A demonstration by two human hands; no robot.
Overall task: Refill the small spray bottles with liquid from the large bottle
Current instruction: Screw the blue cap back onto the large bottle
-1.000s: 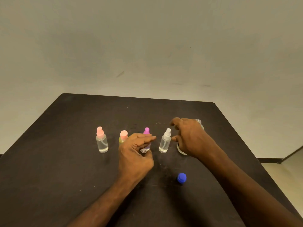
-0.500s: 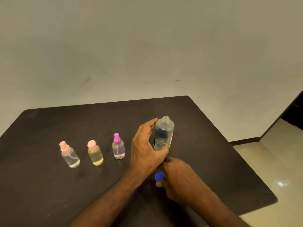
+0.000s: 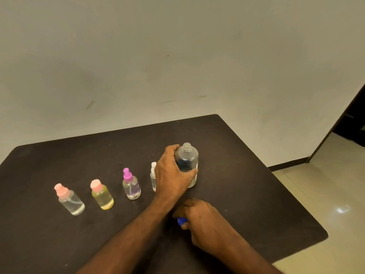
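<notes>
The large clear bottle (image 3: pixel 187 162) stands upright and uncapped on the dark table (image 3: pixel 246 184). My left hand (image 3: pixel 171 173) grips its left side. Closer to me, my right hand (image 3: pixel 201 216) pinches the blue cap (image 3: pixel 182 221) at the table surface. In a row to the left stand several small spray bottles: one clear with a pink top (image 3: pixel 69 199), one yellow with a pink top (image 3: pixel 101 194), one with a purple top (image 3: pixel 130 184), and one white-topped (image 3: pixel 153 175) partly hidden behind my left hand.
The table's right edge (image 3: pixel 276 175) drops to a pale tiled floor (image 3: pixel 325 194). A plain wall stands behind the far edge. A dark doorway (image 3: pixel 351 123) opens at the far right.
My left hand moved from the purple-topped bottle to the large bottle and gripped it. My right hand left the large bottle and came down onto the blue cap. The view swung right.
</notes>
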